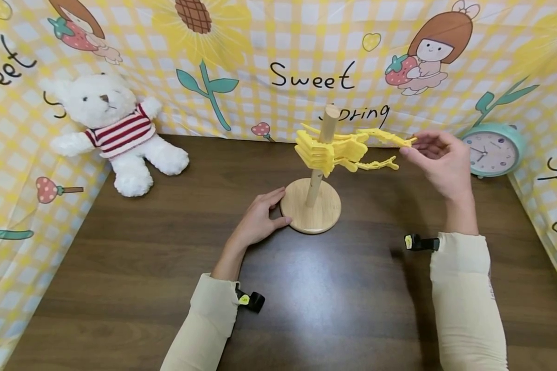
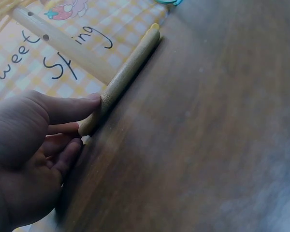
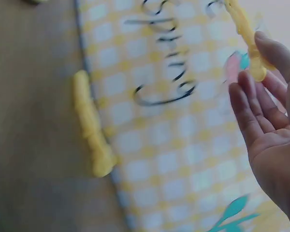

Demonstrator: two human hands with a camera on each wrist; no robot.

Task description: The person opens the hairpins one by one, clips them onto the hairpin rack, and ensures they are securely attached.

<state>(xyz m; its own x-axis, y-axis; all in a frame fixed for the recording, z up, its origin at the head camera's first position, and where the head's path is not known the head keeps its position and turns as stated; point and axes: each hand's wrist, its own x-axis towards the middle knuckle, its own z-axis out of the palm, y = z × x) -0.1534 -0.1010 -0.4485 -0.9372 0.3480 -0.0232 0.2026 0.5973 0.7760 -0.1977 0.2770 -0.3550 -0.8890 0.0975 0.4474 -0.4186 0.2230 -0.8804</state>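
Note:
A wooden stand has a round base (image 1: 312, 219) and an upright post (image 1: 331, 121) with holes in its side. Around the post's upper part sits a yellow plastic skeleton-like model (image 1: 317, 152), with rib-like bars on the left and two limbs extending right. My right hand (image 1: 445, 159) pinches the end of the farther limb (image 3: 241, 21) between thumb and fingers. The nearer limb (image 3: 92, 125) hangs free. My left hand (image 1: 260, 216) holds the left rim of the base, its thumb and fingers spread around the edge.
At the back left, a white teddy bear (image 1: 125, 139) in a striped shirt leans against the patterned cloth (image 1: 306, 51). A teal alarm clock (image 1: 496, 149) stands behind my right hand. The dark wooden table (image 1: 325, 309) lies under everything.

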